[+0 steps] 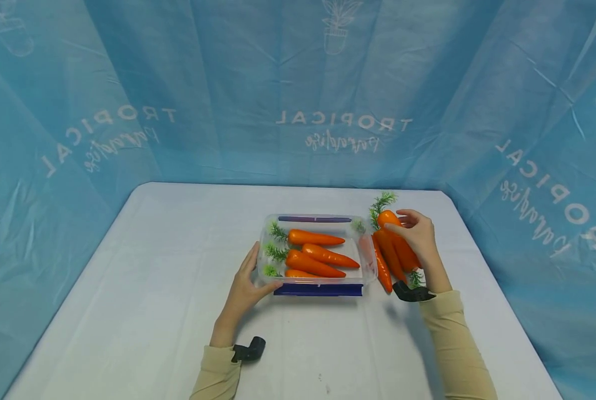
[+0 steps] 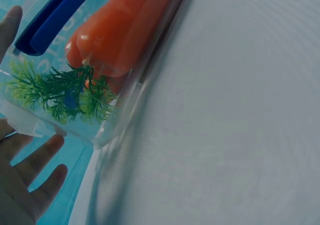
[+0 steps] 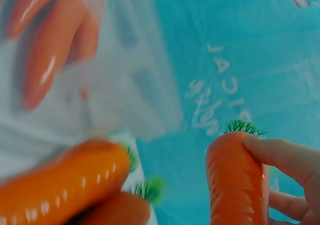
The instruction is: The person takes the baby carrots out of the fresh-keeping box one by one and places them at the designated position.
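A clear plastic container [image 1: 367,261] with blue clips holds several orange carrots [image 1: 316,238] with green tops. My left hand [image 1: 245,284] grips its near left corner, thumb at the front wall and fingers along the left side. In the left wrist view, the green tops [image 2: 65,92] show through the wall between thumb and fingers. To the right of the container, my right hand [image 1: 420,236] pinches a carrot [image 3: 235,180] near its leafy end, thumb on top. Other loose carrots [image 1: 382,266] lie beside it, partly covered by the held one.
A white table [image 1: 178,266] lies under everything. Blue printed curtains [image 1: 243,83] hang round its back and sides. One green top [image 1: 416,278] pokes out near my right wrist, where a black wrist camera [image 1: 411,292] sits close to the carrots.
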`<state>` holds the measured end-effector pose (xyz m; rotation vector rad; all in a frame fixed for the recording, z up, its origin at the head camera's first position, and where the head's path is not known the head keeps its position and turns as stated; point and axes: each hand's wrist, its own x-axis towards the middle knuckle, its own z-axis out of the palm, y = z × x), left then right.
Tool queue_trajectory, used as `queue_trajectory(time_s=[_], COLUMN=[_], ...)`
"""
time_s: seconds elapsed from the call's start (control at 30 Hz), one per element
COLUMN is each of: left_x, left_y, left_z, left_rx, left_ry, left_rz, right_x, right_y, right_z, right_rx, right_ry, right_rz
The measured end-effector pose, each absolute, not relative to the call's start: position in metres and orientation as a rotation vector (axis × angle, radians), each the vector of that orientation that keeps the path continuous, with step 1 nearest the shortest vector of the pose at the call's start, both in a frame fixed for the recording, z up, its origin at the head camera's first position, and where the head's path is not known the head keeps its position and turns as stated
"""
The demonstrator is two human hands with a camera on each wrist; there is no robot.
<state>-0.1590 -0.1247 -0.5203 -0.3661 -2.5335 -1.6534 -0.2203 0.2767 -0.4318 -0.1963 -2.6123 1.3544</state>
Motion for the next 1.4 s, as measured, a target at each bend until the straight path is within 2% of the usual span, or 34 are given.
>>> queue_trajectory(time_s=[0.33, 0.77, 1.4], left_x=[-0.157, -0.156, -0.157], left_y=[-0.125, -0.126, -0.125], left_z=[-0.519, -0.520, -0.517], left_rx=[-0.363, -0.357, -0.343], left_ry=[-2.535, -2.534, -2.549], left_rz=[-1.670, -1.675, -1.674], right_x=[-0.221, -0.224, -0.229], right_y=[0.309, 0.322, 0.328], right_z=[-0.446, -0.466, -0.492], right_rx=[-0.410, -0.546, -0.589], right_ry=[-2.593, -2.595, -2.599], right_rz=[1.300, 1.328, 1.267])
